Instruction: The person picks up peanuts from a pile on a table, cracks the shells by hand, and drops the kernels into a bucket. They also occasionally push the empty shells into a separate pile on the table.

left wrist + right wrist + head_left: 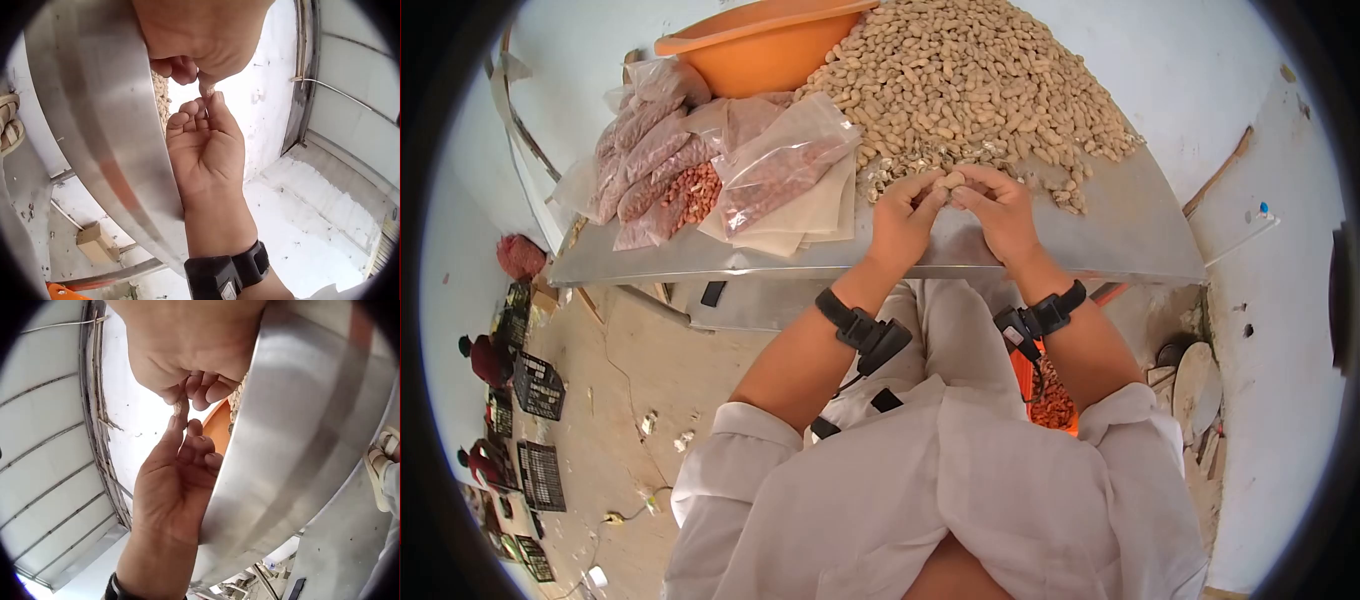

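A peanut in its shell [948, 183] is between my two hands, just above the near side of the metal table [960, 250]. My left hand [903, 222] pinches it with thumb and fingertips from one side. From the other side my right hand [1004, 215] grips it the same way. In the left wrist view, the peanut [210, 91] shows only as a small bit between the meeting fingertips. The right wrist view has the peanut [178, 407] mostly covered by fingers. Broken shells [895, 168] lie just beyond the hands.
A large heap of unshelled peanuts [970, 80] covers the table's back. Left of it stand an orange basin [770, 55] and filled plastic bags [645, 150]. A bag of red kernels [785, 180] lies on flat sheets. An orange container [1055, 400] stands below the table.
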Demonstrator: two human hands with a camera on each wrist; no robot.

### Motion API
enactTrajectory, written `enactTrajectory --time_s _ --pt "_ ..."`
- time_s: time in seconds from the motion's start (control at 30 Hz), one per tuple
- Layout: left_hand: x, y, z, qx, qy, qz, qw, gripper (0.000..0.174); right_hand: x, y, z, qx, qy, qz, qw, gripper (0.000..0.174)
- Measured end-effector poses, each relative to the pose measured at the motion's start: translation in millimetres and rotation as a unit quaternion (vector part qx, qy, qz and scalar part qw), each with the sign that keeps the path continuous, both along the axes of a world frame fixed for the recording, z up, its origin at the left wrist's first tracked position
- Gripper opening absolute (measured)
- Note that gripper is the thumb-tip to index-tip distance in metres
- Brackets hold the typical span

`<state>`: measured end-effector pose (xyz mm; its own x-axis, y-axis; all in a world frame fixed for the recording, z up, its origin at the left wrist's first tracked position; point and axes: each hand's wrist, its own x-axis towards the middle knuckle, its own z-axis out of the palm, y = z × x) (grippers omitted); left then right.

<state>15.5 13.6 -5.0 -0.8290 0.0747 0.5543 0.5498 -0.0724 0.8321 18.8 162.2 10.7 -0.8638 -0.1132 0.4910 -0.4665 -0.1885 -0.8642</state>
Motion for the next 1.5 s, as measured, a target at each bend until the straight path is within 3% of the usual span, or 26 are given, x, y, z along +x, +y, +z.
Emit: enactTrajectory --time_s 0.13,0.23,0.43,0.53,0.63,1.03,1.1,1.23,1.33,1.5 --pt "-5.7 -0.9 2.0 -0.096 0.098 0.035 0.990 0.022 -2.0 -1.0 -0.1 0.004 -0.009 0.016 1.000 0.020" --pt "-1.9 2.0 2.0 -0.113 0.096 0.083 0.985 0.022 -6.6 1.5 -5.6 0.011 0.007 0.037 0.999 0.020" --pt "1.2 3.9 1.2 -0.057 0.016 0.049 0.997 0.015 -7.7 -2.9 -7.3 0.023 0.015 0.050 0.998 0.016" --pt "-0.8 -2.2 -0.6 -0.181 0.048 0.084 0.979 0.014 -6.3 -3.7 -5.3 0.045 0.004 0.034 0.998 0.013" --pt "-0.2 -1.1 0.5 -0.190 0.036 0.091 0.977 0.010 -7.1 -7.9 -6.2 0.082 0.011 -0.004 0.997 0.010" --pt "-10.7 -4.4 -1.8 -0.134 -0.012 0.063 0.989 0.006 -7.0 -20.5 0.1 0.124 -0.008 -0.082 0.989 0.009" --pt "-7.4 -6.3 4.7 -0.181 -0.032 0.070 0.980 0.006 -9.3 -19.9 -0.4 0.149 -0.001 -0.093 0.984 0.010" --pt "-12.0 -8.5 1.6 -0.191 -0.060 0.053 0.978 0.006 -14.8 -19.4 -5.8 0.123 -0.022 -0.070 0.990 0.010" --pt "-13.5 -6.7 -1.2 -0.105 -0.079 0.017 0.991 0.007 -16.6 -18.6 -5.0 0.069 -0.041 -0.023 0.997 0.012" --pt "-11.8 -6.0 -0.2 -0.082 -0.060 0.016 0.995 0.011 -13.3 -20.2 2.9 0.027 -0.041 0.007 0.999 0.012"
